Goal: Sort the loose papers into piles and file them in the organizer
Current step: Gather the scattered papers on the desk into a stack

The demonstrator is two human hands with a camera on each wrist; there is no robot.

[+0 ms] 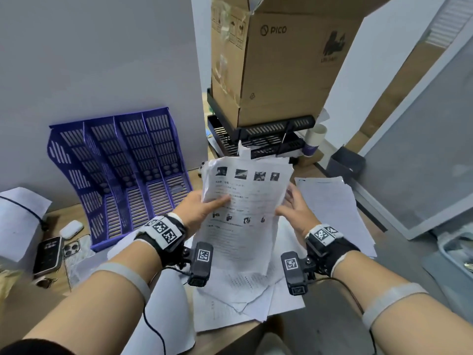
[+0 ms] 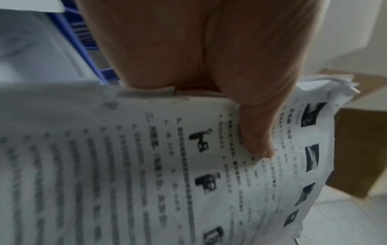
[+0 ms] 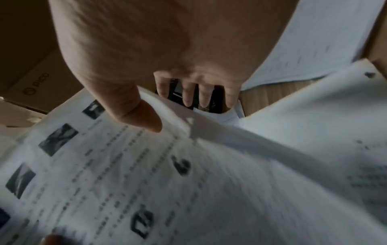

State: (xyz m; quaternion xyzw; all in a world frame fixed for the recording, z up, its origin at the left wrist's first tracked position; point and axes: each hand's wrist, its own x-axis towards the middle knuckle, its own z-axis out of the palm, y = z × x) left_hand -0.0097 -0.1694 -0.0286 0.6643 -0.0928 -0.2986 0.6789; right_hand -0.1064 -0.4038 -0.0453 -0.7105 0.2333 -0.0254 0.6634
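I hold a stack of printed papers (image 1: 245, 201) up over the desk, tilted toward me, with small photos on its top sheet. My left hand (image 1: 204, 206) grips its left edge, thumb (image 2: 255, 132) on the front of the papers (image 2: 188, 165), fingers hidden behind. My right hand (image 1: 288, 204) holds the right edge: the thumb (image 3: 146, 119) lies on the top sheet (image 3: 146, 182) and the straight fingers (image 3: 188, 94) reach behind it. The blue four-slot organizer (image 1: 122, 175) leans on the wall at left, its slots bare. More loose sheets (image 1: 243, 298) lie under my wrists, and another pile (image 1: 332, 206) lies at right.
A PICO cardboard box (image 1: 281, 60) sits on a black mesh tray (image 1: 261, 134) behind the papers, with a paper cup (image 1: 313, 142) beside it. Two phones (image 1: 48, 254) and a white earbud case (image 1: 71, 229) lie at front left. A dark bin (image 1: 345, 162) stands at right.
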